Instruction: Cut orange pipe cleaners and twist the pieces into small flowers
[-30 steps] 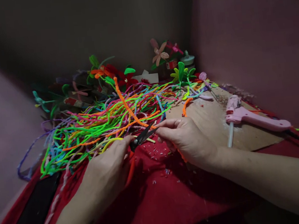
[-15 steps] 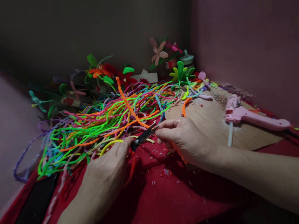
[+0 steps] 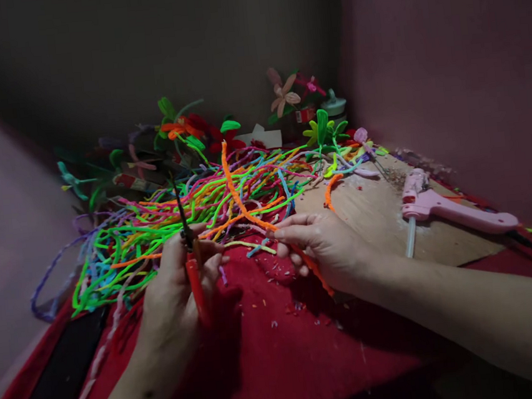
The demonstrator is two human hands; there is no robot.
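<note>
My left hand (image 3: 174, 290) is closed round a pair of long-nose pliers (image 3: 196, 288) with red handles and dark, thin jaws pointing up. The fingers of my right hand (image 3: 317, 238) pinch an orange pipe cleaner (image 3: 237, 193) near its middle. One end of it curves up over the heap, while the other slants down below my palm. Behind both hands spreads a tangled heap of coloured pipe cleaners (image 3: 133, 237). Just between the hands, a short pale yellow piece (image 3: 249, 245) and a blue piece lie on the red cloth (image 3: 281, 361).
A pink glue gun (image 3: 464, 205) rests on a cardboard sheet (image 3: 366, 215) at the right, its cord trailing off. Pipe-cleaner flowers (image 3: 284, 91) and a lidded jar (image 3: 333, 104) stand at the back. A black flat object (image 3: 58, 382) lies front left. Small scraps litter the cloth.
The pliers have moved left, away from the orange pipe cleaner, and turned upright in my left hand. My right hand keeps its place, with the pipe cleaner's upper end shifted slightly right.
</note>
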